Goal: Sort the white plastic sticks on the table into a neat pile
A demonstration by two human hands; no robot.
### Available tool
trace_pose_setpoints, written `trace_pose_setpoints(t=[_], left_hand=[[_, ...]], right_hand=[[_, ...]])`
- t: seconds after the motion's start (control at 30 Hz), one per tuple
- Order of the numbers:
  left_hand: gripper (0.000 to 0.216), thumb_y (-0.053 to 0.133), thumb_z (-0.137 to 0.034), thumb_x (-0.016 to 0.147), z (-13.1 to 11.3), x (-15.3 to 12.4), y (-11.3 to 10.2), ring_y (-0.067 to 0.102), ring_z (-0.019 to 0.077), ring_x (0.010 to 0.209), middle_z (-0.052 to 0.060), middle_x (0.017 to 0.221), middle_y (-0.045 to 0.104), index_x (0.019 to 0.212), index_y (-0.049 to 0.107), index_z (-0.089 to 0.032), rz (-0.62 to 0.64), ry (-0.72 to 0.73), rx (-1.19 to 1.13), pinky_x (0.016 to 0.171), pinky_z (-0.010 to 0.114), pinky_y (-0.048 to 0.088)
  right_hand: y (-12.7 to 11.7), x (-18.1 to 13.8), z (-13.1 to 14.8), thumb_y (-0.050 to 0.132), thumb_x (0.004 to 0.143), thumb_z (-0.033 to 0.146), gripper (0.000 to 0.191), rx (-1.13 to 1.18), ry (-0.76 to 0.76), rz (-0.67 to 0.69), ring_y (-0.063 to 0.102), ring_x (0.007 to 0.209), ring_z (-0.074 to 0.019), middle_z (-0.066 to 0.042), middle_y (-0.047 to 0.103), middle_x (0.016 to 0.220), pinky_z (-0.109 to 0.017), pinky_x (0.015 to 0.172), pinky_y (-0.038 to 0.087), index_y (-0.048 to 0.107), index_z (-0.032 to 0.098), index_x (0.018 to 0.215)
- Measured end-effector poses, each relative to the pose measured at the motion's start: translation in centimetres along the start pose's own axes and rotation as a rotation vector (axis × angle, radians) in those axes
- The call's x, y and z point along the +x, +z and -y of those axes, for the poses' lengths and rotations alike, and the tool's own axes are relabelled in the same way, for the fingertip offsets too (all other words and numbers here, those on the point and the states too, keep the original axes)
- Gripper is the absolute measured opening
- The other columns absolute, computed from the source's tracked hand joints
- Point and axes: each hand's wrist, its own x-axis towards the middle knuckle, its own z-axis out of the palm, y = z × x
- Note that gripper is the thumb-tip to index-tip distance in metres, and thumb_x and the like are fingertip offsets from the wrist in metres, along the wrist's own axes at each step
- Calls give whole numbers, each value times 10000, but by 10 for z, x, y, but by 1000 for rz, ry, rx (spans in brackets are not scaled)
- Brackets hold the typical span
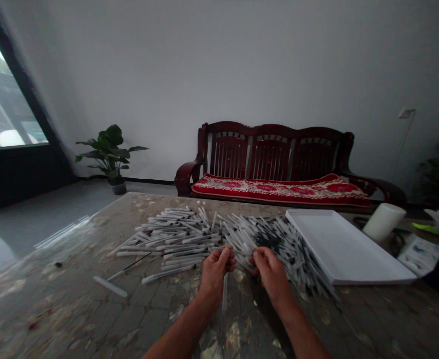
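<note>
Both hands are in the middle of the head view, close together above the near edge of a pile of pens. My left hand point(218, 264) has thumb and fingers pinched on a slim, pale pen point(238, 252). My right hand point(267, 267) is pinched at the pen's other end; its exact parts are blurred. To the left lie capped, whitish pens point(185, 239) in a loose heap. Behind and right of my right hand, pens with dark parts point(268, 237) are piled up. A clear tube point(225, 294) shows below my left hand.
A white shallow tray point(354, 249) lies right of the pens, with a white roll point(384, 223) and boxes beyond it. A loose pen barrel point(110, 286) and a thin dark refill point(137, 261) lie at left. A wooden bench point(272, 154) stands behind the patterned table point(129, 324).
</note>
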Motion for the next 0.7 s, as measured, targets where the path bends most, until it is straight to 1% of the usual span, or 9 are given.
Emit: trace_pose_setpoints(t=[0.07,0.13,0.2,0.3,0.4,0.47,0.53,0.63,0.7], left_hand=[[539,882,-523,467,1,1,0,593,113,562,-1,625,647,802,715,-136,7,0,4,509,205,408],[545,879,-529,471,1,1,-1,594,111,567,-2,629,648,812,716,-136,9,7,7,517,207,413],[552,876,-536,471,1,2,-1,592,109,567,-3,628,649,816,716,-135,9,11,8,521,209,415],[562,875,-545,458,1,2,-1,584,106,556,-3,617,645,805,714,-133,7,9,7,511,207,403],[560,880,-536,453,1,2,-1,584,106,554,-5,617,644,805,715,-133,9,2,8,498,201,386],[556,883,-526,454,2,2,-1,583,105,555,-7,622,644,811,716,-134,9,-4,10,492,198,376],[555,882,-522,457,1,2,-1,578,102,553,-8,622,642,816,715,-134,3,-4,7,489,196,370],[548,878,-519,470,1,2,0,572,100,554,-8,621,641,820,713,-132,4,2,2,491,196,372],[540,877,-513,470,1,1,0,571,100,551,-8,621,641,816,712,-131,10,-2,11,490,197,372]], right_hand=[[0,1,0,483,846,568,407,-16,34,38,541,476,-145,2,611,607,-262,488,404,615,189,779],[1,1,0,519,820,566,397,-26,36,33,524,458,-137,13,582,558,-252,464,388,607,189,729],[2,1,1,601,757,547,376,9,40,-4,558,500,-146,-2,634,634,-235,429,373,636,181,831],[2,-1,2,614,739,578,482,94,96,-16,614,565,-168,-27,683,767,-210,353,336,622,184,1016],[1,-2,2,527,804,620,443,70,138,17,567,473,-142,5,618,632,-197,319,297,615,190,869],[1,-1,2,538,803,596,410,33,111,21,524,433,-121,23,568,561,-194,324,294,595,192,761],[2,-1,2,598,762,562,377,46,74,3,547,468,-128,15,599,605,-194,335,325,612,188,807],[3,-1,3,612,736,582,461,112,97,-16,614,557,-163,-10,654,727,-204,335,362,615,185,971],[5,-1,2,561,762,620,463,105,143,-7,612,544,-168,-3,636,692,-208,324,345,609,190,929]])
